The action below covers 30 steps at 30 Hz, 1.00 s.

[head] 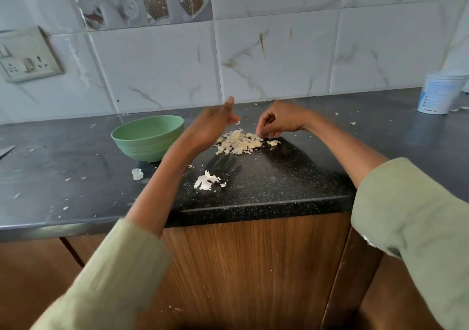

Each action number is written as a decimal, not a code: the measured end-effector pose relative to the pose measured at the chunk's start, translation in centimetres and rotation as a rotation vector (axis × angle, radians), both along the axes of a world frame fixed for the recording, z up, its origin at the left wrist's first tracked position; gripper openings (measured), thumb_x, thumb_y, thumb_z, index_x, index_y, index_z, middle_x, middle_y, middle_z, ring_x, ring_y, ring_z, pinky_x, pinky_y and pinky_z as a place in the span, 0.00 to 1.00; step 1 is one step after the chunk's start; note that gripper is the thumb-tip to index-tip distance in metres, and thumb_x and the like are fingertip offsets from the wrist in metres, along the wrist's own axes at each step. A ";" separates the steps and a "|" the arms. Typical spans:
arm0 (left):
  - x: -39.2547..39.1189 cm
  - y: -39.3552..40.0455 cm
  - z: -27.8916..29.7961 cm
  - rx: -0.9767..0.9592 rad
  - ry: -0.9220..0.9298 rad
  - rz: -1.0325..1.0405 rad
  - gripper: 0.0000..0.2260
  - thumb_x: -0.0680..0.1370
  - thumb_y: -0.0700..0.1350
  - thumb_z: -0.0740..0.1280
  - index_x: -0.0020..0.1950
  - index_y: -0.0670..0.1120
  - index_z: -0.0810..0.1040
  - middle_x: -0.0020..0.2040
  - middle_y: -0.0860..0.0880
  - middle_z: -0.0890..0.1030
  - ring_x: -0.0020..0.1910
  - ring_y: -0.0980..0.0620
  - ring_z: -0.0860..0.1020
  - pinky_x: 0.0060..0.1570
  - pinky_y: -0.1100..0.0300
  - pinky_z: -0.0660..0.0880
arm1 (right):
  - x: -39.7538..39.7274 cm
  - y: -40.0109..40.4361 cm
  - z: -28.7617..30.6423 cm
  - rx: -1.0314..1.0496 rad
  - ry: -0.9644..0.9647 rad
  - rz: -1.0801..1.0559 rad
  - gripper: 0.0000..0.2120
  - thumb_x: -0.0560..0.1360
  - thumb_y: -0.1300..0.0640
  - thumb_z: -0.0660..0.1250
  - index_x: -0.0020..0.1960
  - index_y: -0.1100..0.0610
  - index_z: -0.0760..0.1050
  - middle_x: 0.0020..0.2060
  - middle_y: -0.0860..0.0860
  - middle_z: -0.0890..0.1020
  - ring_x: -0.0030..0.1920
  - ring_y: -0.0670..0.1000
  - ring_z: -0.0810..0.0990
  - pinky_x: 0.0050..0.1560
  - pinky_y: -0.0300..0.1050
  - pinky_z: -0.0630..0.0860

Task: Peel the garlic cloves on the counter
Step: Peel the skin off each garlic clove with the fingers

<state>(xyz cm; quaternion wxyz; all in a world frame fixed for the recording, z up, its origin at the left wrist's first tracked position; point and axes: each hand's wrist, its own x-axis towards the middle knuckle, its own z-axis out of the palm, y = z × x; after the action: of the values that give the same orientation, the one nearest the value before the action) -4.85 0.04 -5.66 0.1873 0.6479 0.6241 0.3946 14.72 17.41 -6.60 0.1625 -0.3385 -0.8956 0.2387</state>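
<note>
Garlic cloves (pixel 241 143) heaped on counter (pixel 279 177) | right grip (pixel 279 121) pinching into heap's 2 o'clock edge, hold unclear | left grip (pixel 215 124) released at 10 o'clock

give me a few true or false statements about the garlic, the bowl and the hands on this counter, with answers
1. The green bowl lies tipped on its side. False: it stands upright.
2. The right hand reaches down to the garlic pile with curled fingers. True.
3. The left hand grips the bowl. False: it hovers beside it, fingers loose.
4. A white tub stands at the far right of the counter. True.
5. The garlic pile is inside the bowl. False: it lies on the counter.
</note>
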 end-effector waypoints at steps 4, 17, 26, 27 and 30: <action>1.7 -6.6 -4.7 -0.017 0.183 0.140 0.37 0.82 0.71 0.50 0.79 0.45 0.64 0.76 0.42 0.68 0.76 0.45 0.66 0.75 0.46 0.66 | 0.2 -0.3 0.1 -0.012 -0.006 -0.002 0.08 0.76 0.61 0.77 0.55 0.59 0.86 0.44 0.53 0.88 0.41 0.44 0.86 0.42 0.34 0.81; 1.6 4.9 -5.3 0.004 0.334 0.136 0.44 0.81 0.71 0.54 0.81 0.36 0.55 0.77 0.38 0.60 0.79 0.40 0.59 0.80 0.41 0.58 | 0.4 -0.3 0.3 -0.063 0.094 -0.056 0.10 0.74 0.61 0.78 0.54 0.62 0.84 0.42 0.51 0.89 0.44 0.47 0.88 0.44 0.37 0.83; 0.4 8.7 -4.0 0.096 -0.224 0.104 0.38 0.86 0.66 0.47 0.49 0.40 0.87 0.45 0.45 0.87 0.43 0.50 0.84 0.55 0.56 0.79 | 0.5 0.1 0.4 -0.103 0.158 -0.056 0.11 0.77 0.58 0.77 0.55 0.64 0.84 0.43 0.53 0.89 0.44 0.48 0.87 0.48 0.40 0.84; 0.1 9.0 -4.0 0.089 -0.249 0.079 0.38 0.86 0.66 0.48 0.49 0.39 0.87 0.44 0.45 0.88 0.43 0.49 0.85 0.56 0.54 0.80 | 0.5 0.1 0.4 -0.105 0.160 -0.059 0.11 0.77 0.59 0.77 0.55 0.65 0.84 0.43 0.54 0.88 0.44 0.47 0.87 0.47 0.39 0.83; -0.2 9.4 -3.9 0.081 -0.263 -0.005 0.37 0.86 0.66 0.48 0.50 0.40 0.87 0.44 0.46 0.88 0.44 0.50 0.86 0.53 0.56 0.76 | 0.5 -0.1 0.5 -0.099 0.158 -0.052 0.11 0.77 0.61 0.76 0.56 0.66 0.83 0.45 0.56 0.88 0.44 0.47 0.87 0.49 0.41 0.84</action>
<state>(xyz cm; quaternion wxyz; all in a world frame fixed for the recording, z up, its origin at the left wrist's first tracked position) -5.01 9.43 -9.55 0.2421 0.5990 0.5763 0.5004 15.21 17.34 -6.09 0.2219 -0.3492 -0.8581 0.3042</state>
